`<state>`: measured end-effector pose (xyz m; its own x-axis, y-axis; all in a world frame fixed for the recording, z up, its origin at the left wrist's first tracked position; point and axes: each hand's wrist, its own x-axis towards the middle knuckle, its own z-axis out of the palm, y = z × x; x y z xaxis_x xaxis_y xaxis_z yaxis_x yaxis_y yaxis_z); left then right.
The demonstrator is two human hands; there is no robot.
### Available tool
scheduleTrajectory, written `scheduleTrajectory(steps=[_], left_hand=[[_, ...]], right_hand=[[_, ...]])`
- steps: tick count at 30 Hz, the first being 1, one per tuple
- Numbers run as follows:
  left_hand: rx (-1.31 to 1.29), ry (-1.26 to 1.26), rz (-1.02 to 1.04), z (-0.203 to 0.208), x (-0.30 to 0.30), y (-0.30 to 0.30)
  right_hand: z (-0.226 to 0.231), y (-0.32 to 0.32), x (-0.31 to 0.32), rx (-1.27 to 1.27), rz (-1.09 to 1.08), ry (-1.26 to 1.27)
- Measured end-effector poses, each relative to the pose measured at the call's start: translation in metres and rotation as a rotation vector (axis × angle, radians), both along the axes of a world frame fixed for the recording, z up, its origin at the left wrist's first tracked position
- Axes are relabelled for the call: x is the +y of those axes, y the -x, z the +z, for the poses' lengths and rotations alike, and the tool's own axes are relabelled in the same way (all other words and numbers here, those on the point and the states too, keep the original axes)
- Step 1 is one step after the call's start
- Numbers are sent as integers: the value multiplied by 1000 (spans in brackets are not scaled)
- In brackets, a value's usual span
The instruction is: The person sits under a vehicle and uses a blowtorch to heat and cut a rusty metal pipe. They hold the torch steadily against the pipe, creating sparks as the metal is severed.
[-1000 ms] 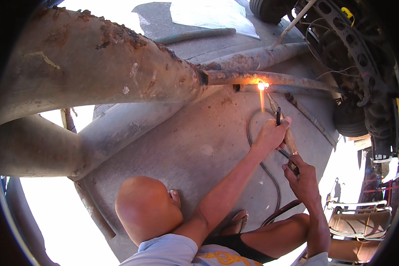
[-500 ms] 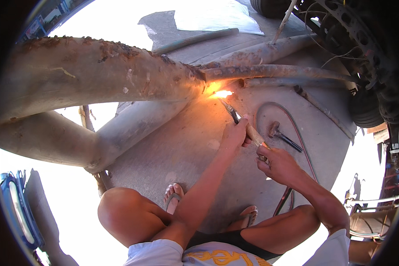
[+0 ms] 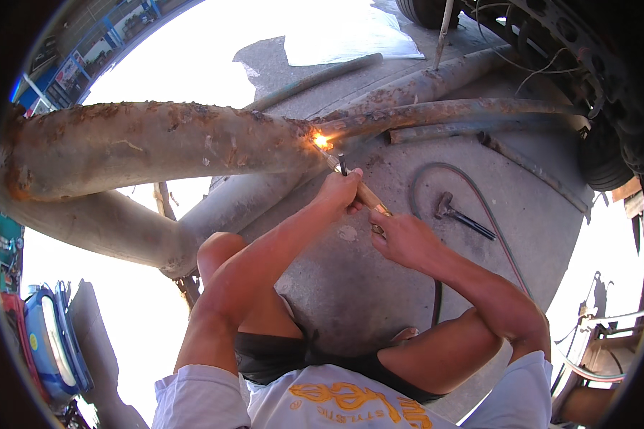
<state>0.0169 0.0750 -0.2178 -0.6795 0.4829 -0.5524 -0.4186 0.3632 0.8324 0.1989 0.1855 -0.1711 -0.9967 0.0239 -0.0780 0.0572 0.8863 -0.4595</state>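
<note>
Left hand [image 3: 338, 194] and right hand [image 3: 409, 243], both curled closed, grip one slim, brownish torch [image 3: 373, 199]; one hammer [image 3: 466, 218] lies rightward.

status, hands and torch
Left hand, right hand on tan-handled metal torch. Orange flame at right end of rusty grey metal pipe. Black-handled hammer lies aside.

Harsh daylight was cast from outside, and the sunlit ground [image 3: 172, 64] was bleached to featureless white. The concrete floor [image 3: 336, 279] was left in softer shade. A small orange-white glare was thrown by the torch flame [image 3: 322, 139] onto the thick pipe [image 3: 157, 146]. Machinery [image 3: 572, 43] at upper right was sunk in shadow; outlines were curved toward black corners.
</note>
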Motion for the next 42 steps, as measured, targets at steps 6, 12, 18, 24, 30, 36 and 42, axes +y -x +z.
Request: scheduleTrajectory(steps=[6, 12, 18, 24, 30, 36, 42], left_hand=[[-53, 32, -51, -12, 1, 28], [4, 45, -17, -29, 4, 29], [20, 41, -119, -32, -2, 39], [21, 81, -184, -31, -9, 50], [-9, 100, -190, -32, -22, 53], [-1, 140, -269, -35, -38, 56], [2, 162, -292, -37, -41, 60]], right_hand=[[-19, 21, -7, 35, -14, -2], [-35, 33, -13, -48, -55, -27], [-47, 38, -17, -90, -106, 63], [-68, 43, -34, -80, -178, 65], [-86, 47, -68, 13, -314, 116], [-93, 45, -99, 10, -419, 217], [-102, 50, -104, 40, -423, 235]])
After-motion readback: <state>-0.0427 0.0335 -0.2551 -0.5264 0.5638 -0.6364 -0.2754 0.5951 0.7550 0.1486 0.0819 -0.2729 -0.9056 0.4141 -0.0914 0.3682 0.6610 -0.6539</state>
